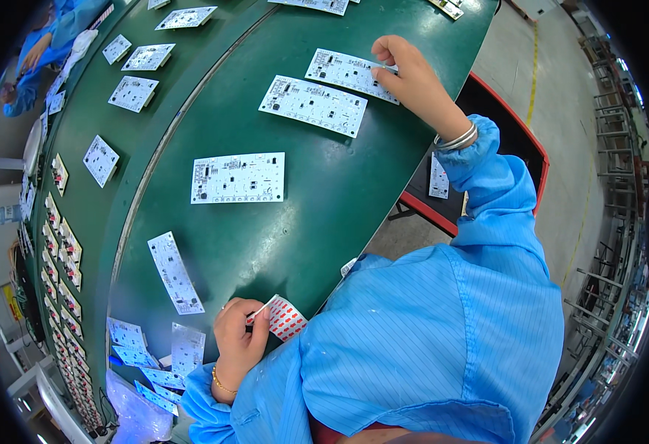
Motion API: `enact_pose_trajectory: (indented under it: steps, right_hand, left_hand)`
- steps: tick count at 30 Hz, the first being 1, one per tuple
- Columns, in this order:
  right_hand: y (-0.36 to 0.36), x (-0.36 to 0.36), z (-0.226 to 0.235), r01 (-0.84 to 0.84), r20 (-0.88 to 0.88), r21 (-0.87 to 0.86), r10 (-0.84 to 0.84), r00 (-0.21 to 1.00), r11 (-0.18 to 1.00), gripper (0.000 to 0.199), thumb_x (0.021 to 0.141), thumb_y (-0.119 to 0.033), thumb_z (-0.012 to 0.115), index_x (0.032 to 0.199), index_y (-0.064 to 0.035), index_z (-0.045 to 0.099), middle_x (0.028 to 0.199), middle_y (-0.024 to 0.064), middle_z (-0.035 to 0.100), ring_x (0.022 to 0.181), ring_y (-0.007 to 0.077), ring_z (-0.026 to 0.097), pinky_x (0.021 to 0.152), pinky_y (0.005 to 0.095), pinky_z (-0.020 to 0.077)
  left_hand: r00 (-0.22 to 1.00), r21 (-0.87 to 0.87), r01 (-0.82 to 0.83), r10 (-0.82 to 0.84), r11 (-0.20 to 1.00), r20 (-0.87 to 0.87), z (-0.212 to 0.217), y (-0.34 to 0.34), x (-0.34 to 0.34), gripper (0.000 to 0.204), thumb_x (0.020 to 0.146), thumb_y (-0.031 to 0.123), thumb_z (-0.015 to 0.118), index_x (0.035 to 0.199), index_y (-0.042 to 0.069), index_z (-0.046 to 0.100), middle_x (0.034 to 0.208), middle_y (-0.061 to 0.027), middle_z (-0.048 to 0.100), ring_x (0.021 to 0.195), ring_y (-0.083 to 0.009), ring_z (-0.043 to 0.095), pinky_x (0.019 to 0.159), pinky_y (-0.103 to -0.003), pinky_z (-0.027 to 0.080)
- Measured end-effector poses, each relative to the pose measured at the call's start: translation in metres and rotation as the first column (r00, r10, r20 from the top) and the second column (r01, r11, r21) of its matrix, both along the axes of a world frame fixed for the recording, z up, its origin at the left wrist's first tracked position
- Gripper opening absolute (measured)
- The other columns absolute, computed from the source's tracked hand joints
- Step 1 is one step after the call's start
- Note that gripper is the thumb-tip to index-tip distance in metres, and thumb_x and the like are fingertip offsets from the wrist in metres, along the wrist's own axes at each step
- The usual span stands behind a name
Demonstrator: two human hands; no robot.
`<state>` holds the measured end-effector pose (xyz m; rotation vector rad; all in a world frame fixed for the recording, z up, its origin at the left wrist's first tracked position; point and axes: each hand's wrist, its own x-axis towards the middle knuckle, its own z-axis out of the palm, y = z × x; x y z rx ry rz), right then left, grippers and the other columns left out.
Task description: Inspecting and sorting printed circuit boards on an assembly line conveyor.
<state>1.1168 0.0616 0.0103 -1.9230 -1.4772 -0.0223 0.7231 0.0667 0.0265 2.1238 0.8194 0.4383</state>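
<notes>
My left hand (238, 342) holds a small white sheet of red stickers (285, 317) near the table's front edge. My right hand (411, 78) is stretched far forward, its fingertips pinched on the right end of a white circuit board (346, 72) lying on the green table (317, 214). A second long white board (313, 105) lies just left of that one. Another board (238, 177) sits in the middle of the table. A narrow board (174, 272) lies closer to my left hand.
Several used backing sheets (154, 359) are piled at the lower left. Many small boards (101, 160) ride on the curved conveyor belt at the left. Another person in blue (39, 52) works at the far left. A red-framed bin (487, 148) stands at the right.
</notes>
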Motion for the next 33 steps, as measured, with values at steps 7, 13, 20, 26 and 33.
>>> enact_pose_trajectory:
  steps: [7, 13, 20, 26, 33]
  right_hand:
    - [-0.001, 0.005, -0.007, -0.033, 0.138, -0.010, 0.034, 0.990, 0.999, 0.024, 0.077, -0.011, 0.053, 0.099, -0.0035, 0.046, 0.091, 0.0093, 0.050, 0.083, 0.0191, 0.049, 0.071, 0.0287, 0.0417]
    - [-0.001, 0.014, -0.011, -0.050, -0.235, 0.093, 0.071, 0.970, 0.994, 0.023, 0.075, -0.011, 0.055, 0.096, -0.0031, 0.050, 0.085, 0.0031, 0.052, 0.079, 0.0114, 0.048, 0.069, 0.0237, 0.0399]
    - [-0.009, 0.018, -0.004, 0.021, -0.249, 0.201, 0.031, 0.968, 0.979, 0.024, 0.075, -0.015, 0.057, 0.096, -0.0028, 0.051, 0.083, 0.0033, 0.053, 0.078, 0.0129, 0.049, 0.071, 0.0242, 0.0401]
    - [-0.028, -0.006, -0.013, -0.069, 0.104, 0.018, 0.067, 0.992, 0.997, 0.066, 0.065, -0.025, 0.068, 0.119, -0.0033, 0.037, 0.115, 0.0170, 0.043, 0.107, 0.0312, 0.041, 0.091, 0.0348, 0.0319]
    - [-0.041, 0.011, -0.025, -0.073, -0.235, 0.100, 0.095, 0.967, 0.992, 0.074, 0.066, -0.019, 0.067, 0.125, -0.0039, 0.025, 0.115, 0.0131, 0.043, 0.108, 0.0253, 0.039, 0.095, 0.0335, 0.0263]
  left_hand:
    - [1.000, 0.031, 0.010, -0.011, 0.999, 0.018, -0.001, -0.002, 0.004, 0.009, 0.073, 0.006, 0.058, 0.072, 0.001, 0.051, 0.062, -0.0091, 0.051, 0.053, -0.0178, 0.047, 0.049, -0.027, 0.036]
    - [1.000, 0.054, 0.015, -0.015, 0.998, -0.004, 0.003, -0.002, 0.010, 0.009, 0.072, 0.006, 0.059, 0.072, 0.001, 0.051, 0.063, -0.0098, 0.052, 0.054, -0.0198, 0.048, 0.051, -0.029, 0.037]
    - [1.000, 0.040, 0.019, -0.020, 0.999, 0.023, 0.002, 0.001, 0.013, 0.008, 0.073, 0.006, 0.058, 0.072, 0.001, 0.051, 0.063, -0.0101, 0.052, 0.054, -0.0204, 0.048, 0.051, -0.029, 0.037]
    - [0.998, 0.109, 0.047, -0.051, 0.993, 0.030, -0.006, 0.002, 0.003, 0.008, 0.069, 0.003, 0.059, 0.071, 0.003, 0.051, 0.062, -0.0097, 0.052, 0.052, -0.0244, 0.049, 0.047, -0.033, 0.036]
    - [0.999, 0.063, 0.033, -0.033, 0.997, 0.006, -0.013, 0.004, 0.003, 0.008, 0.070, 0.004, 0.059, 0.071, 0.002, 0.051, 0.062, -0.0107, 0.053, 0.052, -0.0245, 0.049, 0.047, -0.032, 0.036]
